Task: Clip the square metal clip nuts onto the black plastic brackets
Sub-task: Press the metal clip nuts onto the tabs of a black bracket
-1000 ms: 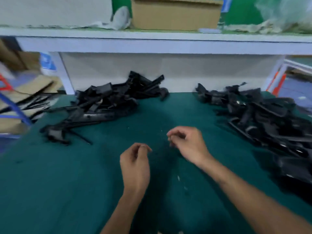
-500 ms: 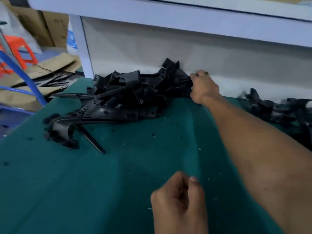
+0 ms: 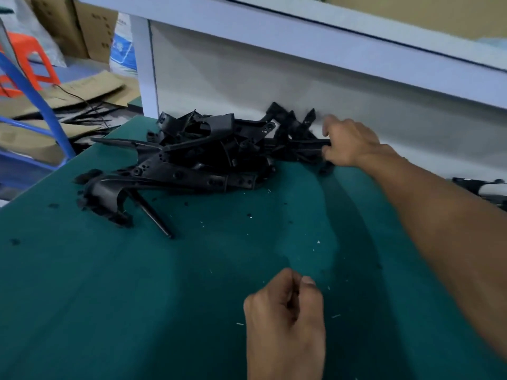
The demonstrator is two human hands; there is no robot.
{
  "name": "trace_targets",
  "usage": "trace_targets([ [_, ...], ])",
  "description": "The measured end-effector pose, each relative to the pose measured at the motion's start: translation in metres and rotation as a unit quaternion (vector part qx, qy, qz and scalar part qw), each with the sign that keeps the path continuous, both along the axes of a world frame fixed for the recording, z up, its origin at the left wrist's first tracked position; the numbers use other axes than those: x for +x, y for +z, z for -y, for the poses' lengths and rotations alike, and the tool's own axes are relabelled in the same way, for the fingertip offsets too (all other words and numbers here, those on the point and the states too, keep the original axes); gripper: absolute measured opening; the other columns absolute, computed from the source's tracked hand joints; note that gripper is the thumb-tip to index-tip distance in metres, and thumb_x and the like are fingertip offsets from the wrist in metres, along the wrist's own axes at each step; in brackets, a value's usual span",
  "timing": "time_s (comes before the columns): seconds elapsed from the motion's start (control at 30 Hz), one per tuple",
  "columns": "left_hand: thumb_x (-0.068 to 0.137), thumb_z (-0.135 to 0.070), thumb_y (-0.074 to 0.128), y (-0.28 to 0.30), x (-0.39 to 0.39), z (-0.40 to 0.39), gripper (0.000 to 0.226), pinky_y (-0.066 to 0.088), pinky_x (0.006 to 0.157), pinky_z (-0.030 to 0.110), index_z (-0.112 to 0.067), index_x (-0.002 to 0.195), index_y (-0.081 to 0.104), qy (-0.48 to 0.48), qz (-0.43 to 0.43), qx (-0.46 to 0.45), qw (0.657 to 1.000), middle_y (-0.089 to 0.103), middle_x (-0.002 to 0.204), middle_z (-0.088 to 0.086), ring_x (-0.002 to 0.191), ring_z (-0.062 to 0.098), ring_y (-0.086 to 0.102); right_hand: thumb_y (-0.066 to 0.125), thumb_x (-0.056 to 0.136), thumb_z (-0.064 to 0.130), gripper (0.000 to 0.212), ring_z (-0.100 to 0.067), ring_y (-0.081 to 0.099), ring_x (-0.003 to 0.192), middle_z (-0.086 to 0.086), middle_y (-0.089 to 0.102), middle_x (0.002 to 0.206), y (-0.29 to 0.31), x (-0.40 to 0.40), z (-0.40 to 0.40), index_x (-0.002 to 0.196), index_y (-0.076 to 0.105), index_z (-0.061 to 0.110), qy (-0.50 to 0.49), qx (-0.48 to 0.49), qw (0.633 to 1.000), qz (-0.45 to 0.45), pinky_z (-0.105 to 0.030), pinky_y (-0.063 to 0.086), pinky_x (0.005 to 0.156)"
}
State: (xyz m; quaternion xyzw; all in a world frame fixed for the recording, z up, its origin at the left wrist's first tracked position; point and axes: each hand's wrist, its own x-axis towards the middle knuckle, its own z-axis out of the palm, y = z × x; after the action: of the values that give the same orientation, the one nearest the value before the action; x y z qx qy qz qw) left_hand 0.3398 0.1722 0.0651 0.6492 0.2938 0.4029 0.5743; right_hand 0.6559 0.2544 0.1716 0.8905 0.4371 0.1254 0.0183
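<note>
Reaching right hand [image 3: 349, 145] gripping bracket [image 3: 301, 145]

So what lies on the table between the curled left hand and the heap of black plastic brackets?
In the head view only bare green table mat with tiny pale flecks lies between the left hand and the heap of black plastic brackets.
</note>
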Motion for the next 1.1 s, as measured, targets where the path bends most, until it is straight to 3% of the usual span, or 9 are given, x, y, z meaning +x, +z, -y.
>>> trace_targets([
  [0.13, 0.085, -0.035, 0.051, 0.001, -0.003, 0.002, 0.033, 0.024, 0.044, 0.022, -0.021, 0.056, 0.043, -0.019, -0.005, -0.014, 1.0, 0.028, 0.045, -0.011, 0.044, 0.006, 0.025, 0.07, 0.093, 0.034, 0.032, -0.028, 0.061, 0.092, -0.009, 0.063, 0.11, 0.005, -0.004, 0.015, 0.117, 0.058, 0.016, -0.066, -0.045, 0.995, -0.055, -0.035, 0.047, 0.071],
  [0.3, 0.086, -0.035, 0.051, 0.002, -0.004, 0.003, 0.034, 0.024, 0.044, 0.023, -0.017, 0.058, 0.042, -0.034, 0.007, -0.014, 0.999, 0.029, 0.046, -0.013, 0.045, 0.008, 0.026, 0.051, 0.097, 0.056, 0.046, -0.023, 0.057, 0.084, -0.002, 0.06, 0.1, -0.001, -0.008, 0.034, 0.104, 0.06, 0.012, -0.14, 0.038, 0.936, -0.321, -0.033, 0.043, 0.068],
  [0.47, 0.086, -0.033, 0.051, 0.002, -0.005, 0.002, 0.035, 0.024, 0.043, 0.023, -0.015, 0.057, 0.042, -0.039, 0.016, -0.011, 0.999, 0.03, 0.046, -0.012, 0.044, 0.006, 0.026, 0.04, 0.105, 0.032, 0.033, -0.021, 0.056, 0.073, -0.003, 0.063, 0.088, -0.016, -0.031, 0.063, 0.084, 0.058, 0.014, -0.145, 0.182, 0.95, -0.209, -0.028, 0.034, 0.056],
  [0.63, 0.087, -0.031, 0.052, 0.003, -0.006, 0.002, 0.031, 0.027, 0.045, 0.02, -0.017, 0.06, 0.043, -0.034, 0.028, 0.001, 0.999, 0.035, 0.05, -0.011, 0.047, 0.007, 0.029, 0.04, 0.095, 0.003, 0.028, -0.017, 0.057, 0.078, 0.005, 0.061, 0.081, -0.054, -0.114, 0.106, 0.083, 0.057, 0.02, -0.121, 0.314, 0.916, -0.219, -0.032, 0.039, 0.066],
  [0.73, 0.09, -0.043, 0.053, 0.005, -0.006, 0.003, 0.024, 0.038, 0.052, 0.02, -0.025, 0.075, 0.06, -0.054, 0.033, 0.024, 0.998, 0.055, 0.061, -0.008, 0.054, 0.007, 0.047, 0.038, 0.096, 0.004, 0.031, 0.002, 0.051, 0.068, 0.01, 0.055, 0.074, -0.078, -0.185, 0.133, 0.075, 0.047, 0.024, -0.125, 0.42, 0.865, -0.244, -0.027, 0.031, 0.059],
  [0.8, 0.092, -0.053, 0.052, 0.004, -0.007, 0.005, 0.024, 0.045, 0.061, 0.018, -0.032, 0.089, 0.063, -0.088, 0.039, 0.018, 0.995, 0.066, 0.078, -0.012, 0.07, 0.003, 0.059, 0.039, 0.097, 0.006, 0.028, 0.001, 0.049, 0.065, 0.008, 0.055, 0.073, -0.086, -0.223, 0.145, 0.076, 0.047, 0.024, -0.117, 0.464, 0.826, -0.298, -0.022, 0.037, 0.058],
  [0.9, 0.097, -0.058, 0.048, 0.005, -0.009, 0.008, 0.034, 0.046, 0.074, 0.013, -0.026, 0.103, 0.061, -0.098, 0.044, -0.015, 0.994, 0.066, 0.09, -0.023, 0.087, -0.01, 0.06, 0.041, 0.103, 0.013, 0.026, -0.009, 0.049, 0.067, 0.006, 0.054, 0.074, -0.083, -0.265, 0.149, 0.079, 0.048, 0.022, -0.119, 0.5, 0.771, -0.376, -0.036, 0.045, 0.068],
  [0.97, 0.102, -0.048, 0.045, 0.01, -0.012, 0.008, 0.034, 0.052, 0.075, 0.027, -0.021, 0.096, 0.065, -0.085, 0.061, -0.038, 0.994, 0.07, 0.09, -0.008, 0.084, 0.004, 0.066, 0.042, 0.104, 0.017, 0.025, -0.005, 0.05, 0.064, 0.008, 0.056, 0.073, -0.079, -0.286, 0.152, 0.081, 0.05, 0.021, -0.118, 0.503, 0.761, -0.393, -0.035, 0.046, 0.065],
  [1.1, 0.104, -0.047, 0.039, 0.041, -0.024, 0.015, 0.037, 0.054, 0.092, 0.039, -0.046, 0.093, 0.074, -0.088, 0.123, -0.141, 0.978, 0.075, 0.103, -0.002, 0.1, 0.015, 0.071, 0.036, 0.108, 0.023, 0.026, -0.006, 0.054, 0.064, 0.005, 0.059, 0.076, -0.068, -0.312, 0.155, 0.085, 0.049, 0.024, -0.132, 0.49, 0.785, -0.355, -0.032, 0.043, 0.059],
])
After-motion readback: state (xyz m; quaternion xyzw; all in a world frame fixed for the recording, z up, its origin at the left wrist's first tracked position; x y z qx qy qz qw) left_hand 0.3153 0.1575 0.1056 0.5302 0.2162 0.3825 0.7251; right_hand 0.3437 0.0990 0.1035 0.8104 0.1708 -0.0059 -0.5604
